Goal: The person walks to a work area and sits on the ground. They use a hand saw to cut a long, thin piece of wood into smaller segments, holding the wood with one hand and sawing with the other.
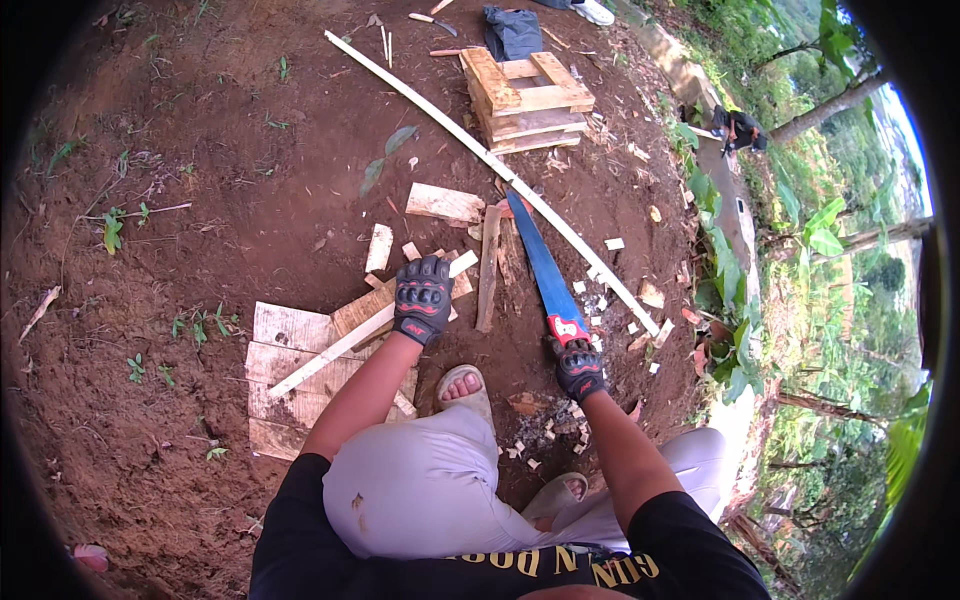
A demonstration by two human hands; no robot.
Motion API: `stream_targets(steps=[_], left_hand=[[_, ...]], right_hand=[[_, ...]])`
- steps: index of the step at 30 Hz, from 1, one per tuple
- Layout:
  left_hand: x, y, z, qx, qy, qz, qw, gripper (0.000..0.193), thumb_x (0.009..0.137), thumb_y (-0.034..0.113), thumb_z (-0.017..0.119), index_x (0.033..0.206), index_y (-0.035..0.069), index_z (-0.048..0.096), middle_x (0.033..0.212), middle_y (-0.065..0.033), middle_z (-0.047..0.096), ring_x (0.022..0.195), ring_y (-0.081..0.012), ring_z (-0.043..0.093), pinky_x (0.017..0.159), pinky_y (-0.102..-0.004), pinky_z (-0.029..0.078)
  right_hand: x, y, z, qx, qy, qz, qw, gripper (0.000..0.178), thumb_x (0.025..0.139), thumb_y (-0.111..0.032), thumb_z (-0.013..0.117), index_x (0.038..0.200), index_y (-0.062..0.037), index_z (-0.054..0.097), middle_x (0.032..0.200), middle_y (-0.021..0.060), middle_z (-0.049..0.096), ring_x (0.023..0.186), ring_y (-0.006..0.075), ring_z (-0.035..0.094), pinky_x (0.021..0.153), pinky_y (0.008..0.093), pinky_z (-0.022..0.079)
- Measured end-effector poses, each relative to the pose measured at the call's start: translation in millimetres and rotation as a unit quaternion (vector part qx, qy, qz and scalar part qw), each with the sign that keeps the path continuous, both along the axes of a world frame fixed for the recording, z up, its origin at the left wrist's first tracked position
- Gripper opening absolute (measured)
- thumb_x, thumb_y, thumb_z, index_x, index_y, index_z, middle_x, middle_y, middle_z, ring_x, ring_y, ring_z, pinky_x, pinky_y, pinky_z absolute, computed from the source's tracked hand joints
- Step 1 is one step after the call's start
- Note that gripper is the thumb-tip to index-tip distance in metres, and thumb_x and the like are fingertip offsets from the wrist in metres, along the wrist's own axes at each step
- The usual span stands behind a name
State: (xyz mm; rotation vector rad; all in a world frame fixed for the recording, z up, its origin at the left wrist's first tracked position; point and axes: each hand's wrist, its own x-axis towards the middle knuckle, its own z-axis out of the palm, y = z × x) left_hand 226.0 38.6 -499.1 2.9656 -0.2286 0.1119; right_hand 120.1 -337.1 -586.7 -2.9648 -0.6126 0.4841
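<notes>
My left hand (422,299), in a black glove with red trim, is closed around a pale, narrow wooden strip (335,352). The strip slants from the lower left up past the knuckles and lies over short boards (360,312). My right hand (578,370), in a matching glove, grips the red handle of a handsaw (541,262). Its blue blade points forward and slightly left, apart from the held strip. The blade tip is close to a long thin wooden strip (430,110) that runs diagonally across the ground. My fingers partly hide the saw handle.
A flat wooden panel (270,362) lies at left. Ahead stands a wooden crate-like frame (545,98), with a dark bag (512,33) behind it and a knife (433,24) to the left. Small offcuts (550,430) litter the soil near my feet. Another person (738,130) is at far right.
</notes>
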Motion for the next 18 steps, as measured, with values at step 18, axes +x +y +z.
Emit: stream_targets(steps=[18], left_hand=[[23.4, -1.8, 6.0, -0.051, 0.102, 0.074, 0.991, 0.095, 0.098, 0.074, 0.064, 0.162, 0.005, 0.051, 0.161, -0.0213, 0.057, 0.144, -0.0392, 0.058, 0.121, -0.0613, 0.041]], right_hand=[[20.2, 79.9, 300.5, 0.426, -0.026, -0.189, 0.884, 0.051, 0.104, -0.006, 0.069, 0.154, -0.004, 0.059, 0.147, 0.0232, 0.067, 0.131, 0.0386, 0.07, 0.11, 0.0464, 0.055]])
